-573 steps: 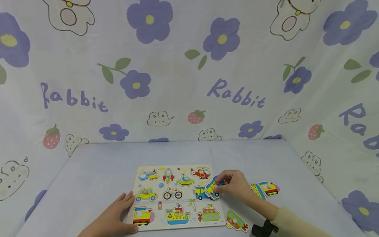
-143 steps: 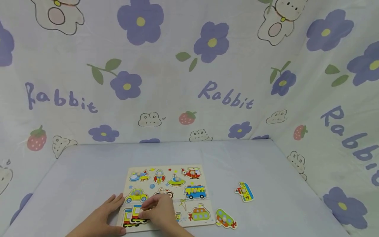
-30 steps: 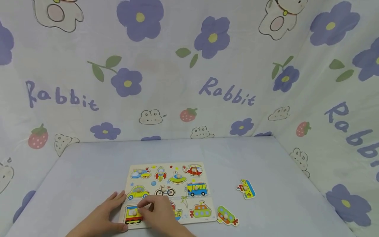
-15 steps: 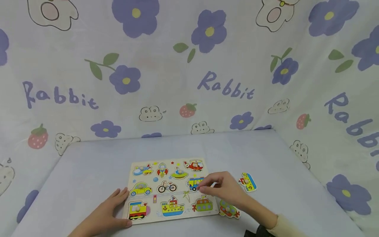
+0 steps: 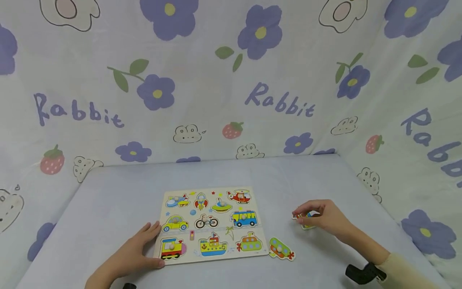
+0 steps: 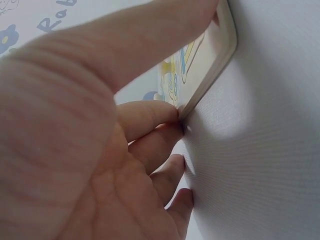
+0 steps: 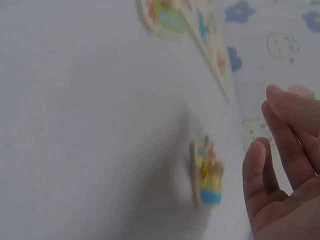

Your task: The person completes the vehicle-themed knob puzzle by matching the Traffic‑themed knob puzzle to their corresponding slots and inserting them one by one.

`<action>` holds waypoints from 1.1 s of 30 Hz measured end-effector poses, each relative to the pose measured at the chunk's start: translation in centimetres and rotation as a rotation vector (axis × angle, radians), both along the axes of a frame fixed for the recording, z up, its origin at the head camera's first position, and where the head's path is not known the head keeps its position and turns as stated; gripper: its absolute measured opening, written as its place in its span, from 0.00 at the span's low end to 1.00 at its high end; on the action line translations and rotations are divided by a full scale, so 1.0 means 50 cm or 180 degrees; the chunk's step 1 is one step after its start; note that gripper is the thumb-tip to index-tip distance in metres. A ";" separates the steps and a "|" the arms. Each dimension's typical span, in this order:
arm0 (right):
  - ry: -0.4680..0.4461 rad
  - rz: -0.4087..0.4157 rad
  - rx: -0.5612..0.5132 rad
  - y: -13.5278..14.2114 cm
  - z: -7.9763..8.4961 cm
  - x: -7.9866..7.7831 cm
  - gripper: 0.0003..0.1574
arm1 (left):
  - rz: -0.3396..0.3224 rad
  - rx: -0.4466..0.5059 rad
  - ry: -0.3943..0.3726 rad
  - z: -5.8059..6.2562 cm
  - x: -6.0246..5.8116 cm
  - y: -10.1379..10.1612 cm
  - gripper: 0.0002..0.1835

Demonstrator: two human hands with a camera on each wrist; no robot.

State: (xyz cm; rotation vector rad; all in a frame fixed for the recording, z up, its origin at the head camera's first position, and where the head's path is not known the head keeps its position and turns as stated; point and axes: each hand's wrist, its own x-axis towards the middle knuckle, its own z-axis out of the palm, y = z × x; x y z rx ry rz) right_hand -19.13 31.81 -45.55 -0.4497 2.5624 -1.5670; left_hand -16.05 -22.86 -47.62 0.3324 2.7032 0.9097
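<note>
A wooden knob puzzle board (image 5: 195, 260) lies flat with vehicle pictures on it. My left hand (image 5: 131, 251) rests at its left side, with the thumb at the near corner. In the left wrist view, the fingers (image 6: 150, 115) touch the board's edge without wrapping round it. My right hand (image 5: 326, 216) hovers over the ship piece (image 5: 308, 227), partly hiding it in the head view. The right wrist view shows a gap between thumb and fingers, apart from the ship piece (image 7: 207, 177). A train piece (image 5: 172, 249) sits in its lower-left slot. Beside the board lies a tilted submarine piece (image 5: 280, 249).
Car (image 5: 175, 223), bicycle (image 5: 206, 221), bus (image 5: 244, 218) and several flying-vehicle pieces sit in the board. Ship (image 5: 213, 245) and submarine (image 5: 250, 243) pictures show in its bottom row. A printed cloth (image 5: 202, 92) hangs behind the pale tabletop (image 5: 122, 188).
The right hand seated the bus, then the train, in the board. Over the last second it has left the train and moved right to above the ship piece. The left hand stays at the board.
</note>
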 end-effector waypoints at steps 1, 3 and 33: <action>-0.0010 -0.0043 -0.0006 0.011 -0.006 -0.004 0.15 | 0.0001 0.0002 -0.0007 -0.001 0.000 -0.001 0.60; -0.0020 -0.0148 -0.0002 0.029 -0.019 -0.010 0.15 | 0.0005 0.0012 -0.0013 -0.002 0.002 -0.002 0.60; -0.0173 0.0250 0.0359 0.089 -0.070 -0.088 0.17 | 0.0056 0.0074 -0.0031 -0.004 0.000 0.000 0.60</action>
